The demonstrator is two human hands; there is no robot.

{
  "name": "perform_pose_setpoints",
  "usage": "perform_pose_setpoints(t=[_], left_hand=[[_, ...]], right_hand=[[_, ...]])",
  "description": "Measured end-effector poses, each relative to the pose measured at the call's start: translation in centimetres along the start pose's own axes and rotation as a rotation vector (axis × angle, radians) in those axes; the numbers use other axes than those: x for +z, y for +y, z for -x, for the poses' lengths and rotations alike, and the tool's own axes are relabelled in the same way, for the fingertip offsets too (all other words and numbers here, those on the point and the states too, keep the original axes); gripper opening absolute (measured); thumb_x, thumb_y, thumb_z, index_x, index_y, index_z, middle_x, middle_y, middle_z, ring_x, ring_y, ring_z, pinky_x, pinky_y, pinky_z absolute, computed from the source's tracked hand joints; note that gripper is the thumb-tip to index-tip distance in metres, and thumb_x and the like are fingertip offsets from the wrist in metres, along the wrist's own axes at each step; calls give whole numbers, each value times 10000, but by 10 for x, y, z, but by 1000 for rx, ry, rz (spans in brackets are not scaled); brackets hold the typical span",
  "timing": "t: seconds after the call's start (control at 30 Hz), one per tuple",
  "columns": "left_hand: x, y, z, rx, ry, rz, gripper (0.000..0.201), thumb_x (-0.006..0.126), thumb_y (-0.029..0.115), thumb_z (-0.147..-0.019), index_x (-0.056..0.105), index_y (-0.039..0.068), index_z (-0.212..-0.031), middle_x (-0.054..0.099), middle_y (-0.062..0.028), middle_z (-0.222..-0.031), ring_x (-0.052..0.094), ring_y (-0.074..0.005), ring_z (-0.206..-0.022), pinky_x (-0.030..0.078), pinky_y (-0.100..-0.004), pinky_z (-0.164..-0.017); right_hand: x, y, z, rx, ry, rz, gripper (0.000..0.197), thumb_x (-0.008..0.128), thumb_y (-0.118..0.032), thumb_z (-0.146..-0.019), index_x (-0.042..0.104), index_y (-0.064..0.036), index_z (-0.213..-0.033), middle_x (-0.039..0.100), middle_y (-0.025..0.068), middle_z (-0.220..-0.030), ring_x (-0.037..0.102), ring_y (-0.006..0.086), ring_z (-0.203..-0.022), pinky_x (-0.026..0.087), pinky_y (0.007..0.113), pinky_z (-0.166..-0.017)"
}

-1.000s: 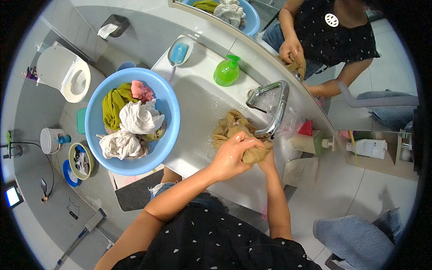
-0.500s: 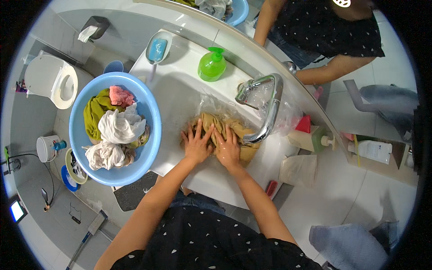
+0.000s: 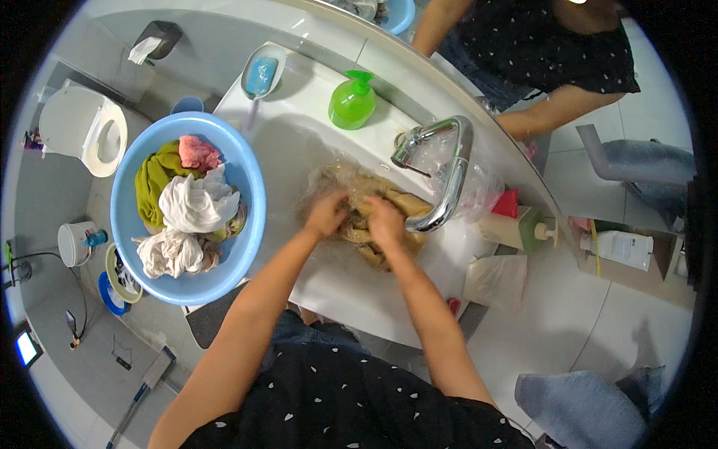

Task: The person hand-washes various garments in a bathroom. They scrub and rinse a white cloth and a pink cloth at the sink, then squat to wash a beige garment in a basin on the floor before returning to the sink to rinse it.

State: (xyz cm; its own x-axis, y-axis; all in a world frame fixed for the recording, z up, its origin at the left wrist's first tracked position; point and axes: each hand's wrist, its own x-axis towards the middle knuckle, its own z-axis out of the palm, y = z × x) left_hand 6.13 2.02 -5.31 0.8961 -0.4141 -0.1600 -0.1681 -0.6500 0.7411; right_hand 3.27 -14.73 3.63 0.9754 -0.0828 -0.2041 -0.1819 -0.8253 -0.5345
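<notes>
A wet tan cloth [image 3: 393,196] lies bunched in the water of the white sink [image 3: 288,153], below the chrome faucet [image 3: 451,179]. My left hand [image 3: 327,215] is at the cloth's left side, fingers curled down into it and partly lost in water and blur. On its right part, my right hand [image 3: 385,223] grips the fabric with bent fingers. Splashing water surrounds both hands and hides some of the cloth's edge.
Left of the sink stands a light blue basin [image 3: 254,217] holding white, green and pink laundry. Along the back edge are a soap dish [image 3: 275,54] with blue soap and a green pump bottle [image 3: 351,103]. A clear plastic bag [image 3: 482,187] lies behind the faucet.
My fingers were spread flat on the cloth and are now curled into it. The cloth has been pushed and bunched differently, and the water splashes more.
</notes>
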Motion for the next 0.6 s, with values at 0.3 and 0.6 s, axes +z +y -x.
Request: perform_pose_setpoints(t=[0.3,0.6], left_hand=[[0,16,53,-565,188,607,815,597,472,-810,221,73,-1412,293,-226,-1400,238,-381,-1309,242,-438,-1061],[-1,131,32,-942,-424,1778,847,617,556,-771,310,40,-1368,406,-177,-1352,436,-313,-1213,370,-475,-991]], right_hand=[[-147,-17,98,429,229,-1221,414,481,-59,-638,532,52,-1033,570,114,-990,562,202,-885,462,307,-807],[-190,-41,154,101,347,-1573,487,412,-158,-692,488,53,-1124,556,202,-1107,559,312,-1004,456,417,-901]])
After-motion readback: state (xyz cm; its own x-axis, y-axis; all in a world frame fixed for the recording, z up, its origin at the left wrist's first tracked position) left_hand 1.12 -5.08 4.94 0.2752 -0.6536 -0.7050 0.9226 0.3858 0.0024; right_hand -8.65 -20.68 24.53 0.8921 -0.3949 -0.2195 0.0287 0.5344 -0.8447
